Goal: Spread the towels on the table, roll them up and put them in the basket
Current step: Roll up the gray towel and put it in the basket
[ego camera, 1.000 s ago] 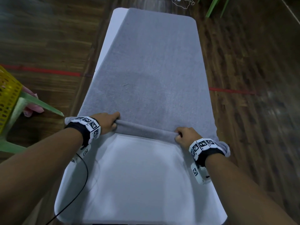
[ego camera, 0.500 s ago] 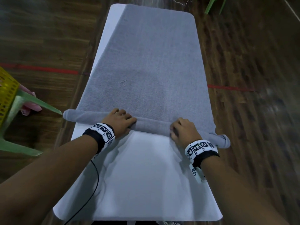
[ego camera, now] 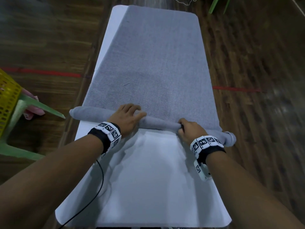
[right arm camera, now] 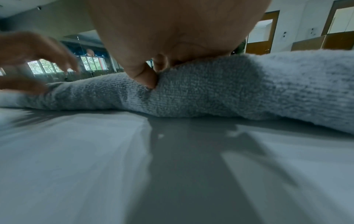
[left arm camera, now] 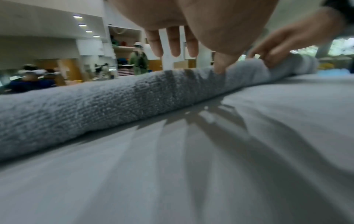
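Observation:
A grey towel (ego camera: pixel 153 63) lies spread along the white table (ego camera: pixel 148 179), its near end wound into a roll (ego camera: pixel 92 114) that runs across the table. My left hand (ego camera: pixel 132 111) lies on the roll left of centre, fingers straight and reaching over it. In the left wrist view its thumb presses the roll (left arm camera: pixel 95 106) while the left hand's fingers (left arm camera: pixel 172 45) hover above. My right hand (ego camera: pixel 183 128) grips the roll right of centre with curled fingers. In the right wrist view its thumb (right arm camera: pixel 147 77) digs into the roll (right arm camera: pixel 239 91). The roll's right end (ego camera: pixel 229 138) overhangs the table edge.
A yellow basket (ego camera: pixel 8 100) stands at the far left on a green plastic stool (ego camera: pixel 24 104), with a pink towel (ego camera: pixel 31 111) beside it. Dark wooden floor with a red tape line (ego camera: pixel 41 72) surrounds the table. A black cable (ego camera: pixel 99 179) hangs from my left wrist.
The roll has travelled farther up the towel and grown thicker. My left hand went from gripping the roll to lying over it with straight fingers. My right hand kept its grip.

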